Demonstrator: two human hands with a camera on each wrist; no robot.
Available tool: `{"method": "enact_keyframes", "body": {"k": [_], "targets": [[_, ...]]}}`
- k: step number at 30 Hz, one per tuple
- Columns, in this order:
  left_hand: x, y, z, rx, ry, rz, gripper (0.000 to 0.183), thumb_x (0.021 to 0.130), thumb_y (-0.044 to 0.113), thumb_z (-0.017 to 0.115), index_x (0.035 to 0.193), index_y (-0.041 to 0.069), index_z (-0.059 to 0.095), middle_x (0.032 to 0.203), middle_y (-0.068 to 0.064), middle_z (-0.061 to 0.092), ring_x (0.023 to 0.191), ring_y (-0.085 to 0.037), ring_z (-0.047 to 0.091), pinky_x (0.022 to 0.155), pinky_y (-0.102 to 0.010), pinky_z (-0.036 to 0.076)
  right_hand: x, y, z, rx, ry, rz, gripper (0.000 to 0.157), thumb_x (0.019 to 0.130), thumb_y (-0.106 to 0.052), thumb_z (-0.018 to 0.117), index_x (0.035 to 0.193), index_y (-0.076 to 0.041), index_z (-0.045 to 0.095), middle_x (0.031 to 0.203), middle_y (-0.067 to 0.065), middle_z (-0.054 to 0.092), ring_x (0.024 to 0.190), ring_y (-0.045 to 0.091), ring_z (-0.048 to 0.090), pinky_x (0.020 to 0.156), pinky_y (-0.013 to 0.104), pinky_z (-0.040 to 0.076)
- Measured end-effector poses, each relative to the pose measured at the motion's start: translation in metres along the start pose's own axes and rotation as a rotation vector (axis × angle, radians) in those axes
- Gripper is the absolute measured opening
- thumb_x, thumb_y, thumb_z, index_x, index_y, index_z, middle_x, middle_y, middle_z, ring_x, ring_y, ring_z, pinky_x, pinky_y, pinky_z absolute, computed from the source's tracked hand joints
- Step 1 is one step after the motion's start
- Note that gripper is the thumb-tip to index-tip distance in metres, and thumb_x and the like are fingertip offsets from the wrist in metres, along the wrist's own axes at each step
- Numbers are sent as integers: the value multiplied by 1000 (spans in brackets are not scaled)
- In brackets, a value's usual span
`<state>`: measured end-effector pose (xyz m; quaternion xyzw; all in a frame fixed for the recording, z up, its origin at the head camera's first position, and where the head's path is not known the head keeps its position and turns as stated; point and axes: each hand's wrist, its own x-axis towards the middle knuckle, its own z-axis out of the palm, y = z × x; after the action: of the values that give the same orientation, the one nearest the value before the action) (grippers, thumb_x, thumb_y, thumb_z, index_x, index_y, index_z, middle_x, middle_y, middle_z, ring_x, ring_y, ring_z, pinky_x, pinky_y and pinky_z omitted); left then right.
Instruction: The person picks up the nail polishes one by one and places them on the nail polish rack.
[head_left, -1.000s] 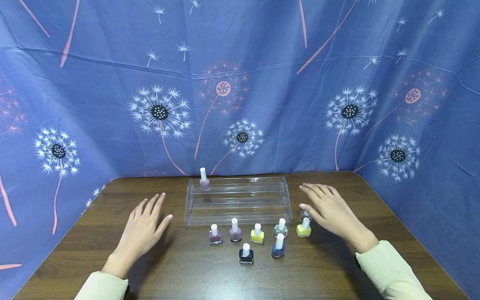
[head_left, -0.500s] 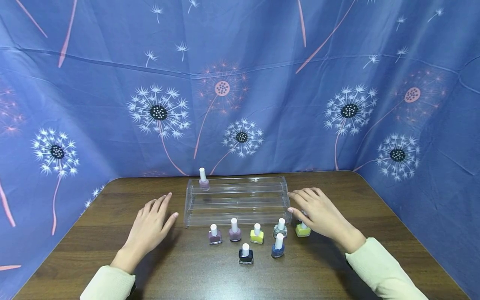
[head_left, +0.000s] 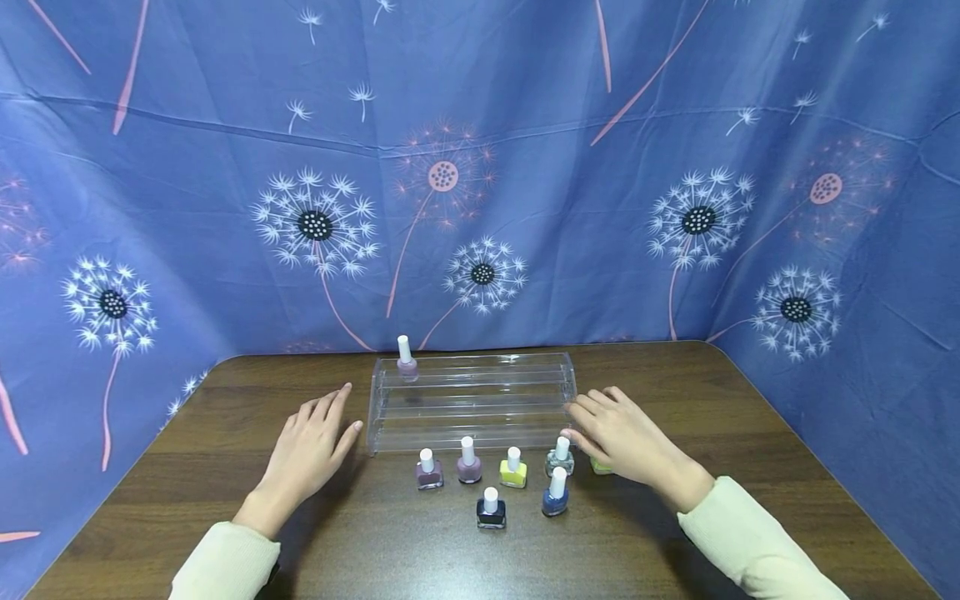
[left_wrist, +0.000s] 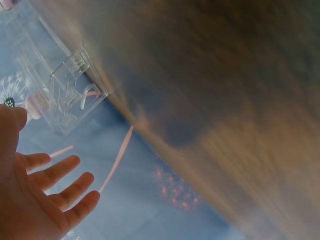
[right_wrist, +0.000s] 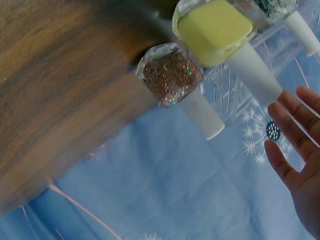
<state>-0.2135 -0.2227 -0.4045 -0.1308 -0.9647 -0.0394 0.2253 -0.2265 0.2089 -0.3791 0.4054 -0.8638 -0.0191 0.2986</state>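
A clear stepped acrylic rack (head_left: 472, 408) stands at the back of the table, one mauve nail polish bottle (head_left: 407, 367) on its upper left step. Just left of the rack, my left hand (head_left: 296, 454) hovers with loosely spread fingers and holds nothing. My right hand (head_left: 630, 442) is at the rack's right end, fingers extended, fingertips overlapping its side in the head view. Beneath that hand a yellow polish bottle (head_left: 602, 467) is mostly hidden. The right wrist view shows this yellow bottle (right_wrist: 215, 32) and a brown glitter polish bottle (right_wrist: 170, 75) near the fingers.
In front of the rack stand a dark purple bottle (head_left: 430, 473), a mauve bottle (head_left: 469, 468), another yellow bottle (head_left: 513, 473) and a glittery grey-green bottle (head_left: 559, 463). Nearer are a black bottle (head_left: 491, 515) and a blue bottle (head_left: 555, 502). A blue dandelion-print cloth (head_left: 570, 250) hangs behind the table.
Both hands have moved inward toward the rack, the left to the right and the right to the left. The right hand now covers more of the right-hand yellow bottle. The bottles have stayed put.
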Motion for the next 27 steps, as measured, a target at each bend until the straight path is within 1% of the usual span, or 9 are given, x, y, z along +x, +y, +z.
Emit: {"method": "enact_keyframes", "body": {"k": [5, 9, 14, 18, 22, 27], "targets": [[3, 2, 3, 4, -3, 4, 59, 92, 38, 47, 140, 7, 33, 124, -18, 53, 109, -39, 51, 86, -53, 43, 1, -5, 3, 6, -8, -27, 21, 86, -32, 58, 94, -13, 62, 82, -5, 59, 77, 14, 55, 72, 33, 41], [7, 5, 5, 8, -3, 7, 59, 92, 38, 47, 140, 7, 34, 123, -18, 54, 109, -38, 51, 86, -52, 43, 2, -8, 5, 33, -10, -46, 17, 85, -30, 60, 91, -14, 61, 79, -7, 56, 74, 11, 52, 69, 30, 38], [12, 7, 8, 24, 9, 26, 58, 91, 36, 49, 138, 6, 35, 120, -17, 56, 109, -37, 52, 86, -50, 44, 2, -12, 8, 55, -9, -74, 13, 84, -28, 61, 88, -15, 61, 78, -9, 55, 74, 9, 51, 71, 31, 39], [17, 10, 11, 35, 38, 43, 57, 90, 34, 51, 136, 4, 38, 117, -17, 58, 105, -36, 54, 83, -49, 46, 1, -14, 10, 53, -17, -88, 13, 83, -28, 62, 88, -16, 60, 78, -9, 54, 74, 9, 51, 72, 31, 40], [21, 12, 13, 43, 66, 42, 56, 89, 32, 53, 135, 3, 40, 112, -16, 60, 102, -35, 55, 80, -47, 46, 2, -16, 12, 56, -24, -94, 12, 82, -27, 64, 86, -17, 58, 77, -9, 53, 74, 9, 52, 70, 32, 41], [26, 12, 16, 54, 67, 40, 56, 88, 30, 55, 134, 2, 40, 110, -16, 60, 100, -35, 56, 79, -46, 47, 1, -18, 14, 64, -19, -105, 12, 80, -25, 66, 82, -17, 57, 74, -9, 51, 70, 9, 50, 66, 32, 41]]}}
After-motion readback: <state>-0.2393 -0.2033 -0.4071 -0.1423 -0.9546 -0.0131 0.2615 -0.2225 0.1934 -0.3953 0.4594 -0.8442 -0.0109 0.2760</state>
